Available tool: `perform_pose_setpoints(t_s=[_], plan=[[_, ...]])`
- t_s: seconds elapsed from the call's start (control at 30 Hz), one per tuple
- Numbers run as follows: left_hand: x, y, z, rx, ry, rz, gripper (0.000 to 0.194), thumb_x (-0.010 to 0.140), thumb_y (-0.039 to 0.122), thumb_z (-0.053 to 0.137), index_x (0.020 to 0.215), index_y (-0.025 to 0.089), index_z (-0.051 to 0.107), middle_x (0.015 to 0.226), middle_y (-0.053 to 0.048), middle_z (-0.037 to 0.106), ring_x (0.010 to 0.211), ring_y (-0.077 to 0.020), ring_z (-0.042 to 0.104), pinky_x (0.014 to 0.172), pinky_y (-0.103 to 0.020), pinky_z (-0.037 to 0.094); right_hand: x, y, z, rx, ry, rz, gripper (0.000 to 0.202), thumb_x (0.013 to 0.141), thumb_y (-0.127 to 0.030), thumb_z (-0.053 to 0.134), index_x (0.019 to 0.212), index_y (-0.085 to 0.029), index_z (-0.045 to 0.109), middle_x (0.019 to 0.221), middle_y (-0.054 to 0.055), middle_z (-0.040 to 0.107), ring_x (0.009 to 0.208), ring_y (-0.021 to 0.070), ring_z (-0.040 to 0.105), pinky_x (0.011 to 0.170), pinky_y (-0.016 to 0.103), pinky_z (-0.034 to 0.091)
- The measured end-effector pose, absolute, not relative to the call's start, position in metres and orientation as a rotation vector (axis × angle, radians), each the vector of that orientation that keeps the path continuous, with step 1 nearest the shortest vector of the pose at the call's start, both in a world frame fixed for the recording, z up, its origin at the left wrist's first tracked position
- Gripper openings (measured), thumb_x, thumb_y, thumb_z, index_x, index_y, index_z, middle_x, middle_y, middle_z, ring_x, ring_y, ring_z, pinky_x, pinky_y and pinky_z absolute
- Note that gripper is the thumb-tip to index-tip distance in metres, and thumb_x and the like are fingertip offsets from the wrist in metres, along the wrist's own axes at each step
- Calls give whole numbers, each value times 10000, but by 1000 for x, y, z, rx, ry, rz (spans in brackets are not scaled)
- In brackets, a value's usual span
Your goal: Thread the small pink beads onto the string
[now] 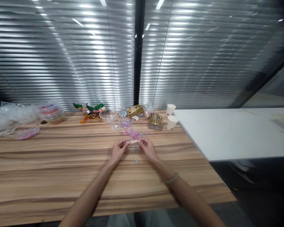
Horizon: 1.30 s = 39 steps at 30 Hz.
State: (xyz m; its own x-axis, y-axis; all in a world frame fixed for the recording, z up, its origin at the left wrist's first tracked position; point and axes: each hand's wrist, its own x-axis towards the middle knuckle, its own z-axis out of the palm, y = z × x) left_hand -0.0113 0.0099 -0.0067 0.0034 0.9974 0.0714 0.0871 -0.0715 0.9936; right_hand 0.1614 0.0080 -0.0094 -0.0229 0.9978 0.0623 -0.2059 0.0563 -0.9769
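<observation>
A short, pale, stick-like piece [133, 142] is stretched level between my two hands, just over the wooden table. Its left end is pinched between the thumb and fingers of my left hand [119, 150]. My right hand [148, 149], with a beaded bracelet on the wrist, pinches the other end. What the piece is made of is too small to tell. Right behind it lies a loose heap of small pink, purple and green bits [134, 133]. A few thin greenish strips [135, 160] are scattered on the near side, between my forearms.
Along the back stand a clear bowl [108, 116], a tipped clear cup [123, 117], gold wrappers [156, 121], two paper cups [172, 122] and green snack packets [94, 108]. Stacked lidded tubs [50, 111] and plastic bags [11, 115] sit at left. A white table [227, 135] adjoins on the right.
</observation>
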Motion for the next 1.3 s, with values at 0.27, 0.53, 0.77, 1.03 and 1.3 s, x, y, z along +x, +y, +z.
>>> perform_pose_setpoints(t_s=[0.27,0.53,0.77,1.03,1.3], plan=[[-14,9,-5,1435,1287,1221,339,705,466,616,714,129,656,637,-28,639,597,-142,566,579,-235,424,161,6,-6,-983,-1105,1304,415,577,-459,733,829,-156,603,657,-7,596,555,109,532,544,246,473],[-13,11,-9,1353,1238,1216,393,661,448,669,887,126,660,775,-59,680,660,-159,595,598,-245,442,162,8,-11,-998,-1116,1281,397,584,-486,720,763,-155,595,625,-11,579,531,109,523,526,246,456],[-13,10,-8,1346,1237,1203,386,657,476,660,805,120,663,707,-52,670,618,-151,584,569,-239,431,162,7,-9,-993,-1132,1268,395,601,-481,712,791,-154,601,605,-15,584,515,112,533,516,245,448],[-12,8,-4,1381,1267,1223,355,689,464,637,763,116,657,679,-48,655,609,-144,576,573,-236,435,161,9,-11,-976,-1105,1303,411,569,-468,731,806,-162,592,647,-6,605,535,113,537,540,254,466],[-14,12,-14,1394,1234,1184,366,667,434,671,868,127,680,786,-70,689,665,-163,606,594,-246,457,163,8,-9,-989,-1143,1272,384,609,-498,698,760,-164,582,608,-13,570,525,115,520,519,247,451]])
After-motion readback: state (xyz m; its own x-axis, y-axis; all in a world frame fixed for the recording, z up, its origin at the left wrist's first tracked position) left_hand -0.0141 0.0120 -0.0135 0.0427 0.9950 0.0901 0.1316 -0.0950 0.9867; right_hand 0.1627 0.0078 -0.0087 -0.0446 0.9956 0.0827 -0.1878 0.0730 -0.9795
